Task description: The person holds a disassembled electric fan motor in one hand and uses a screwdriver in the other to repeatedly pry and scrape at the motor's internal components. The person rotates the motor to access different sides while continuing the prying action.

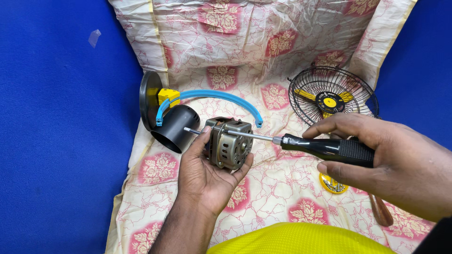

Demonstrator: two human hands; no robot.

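left hand [207, 167]: palm up, fingers curled around the motor [229, 143] — gripped from below and from the side, thumb near the shaft end.
motor: small metal fan motor with a slotted casing, held clear above the floral cloth [282, 188], its shaft [192, 131] pointing left toward the black housing [174, 128].
right hand [400, 162]: fingers wrapped around the black handle of the screwdriver [325, 146], thumb underneath.
screwdriver: blade laid nearly level, tip resting at the top edge of the motor casing; whether it is seated in a screw head cannot be told.
surroundings: black housing with its blue curved bracket [221, 96] just left of the motor; fan guard [329, 96] well to the right; yellow cap with screws [333, 184] below the right hand; a brown wooden handle [382, 211] beside it.
step in hand (judged): a casing screw is being worked.
technique: the blade should be kept in line with the screw — pressure held axial, the motor braced firmly in the palm, left fingertips kept out of the tip's path.
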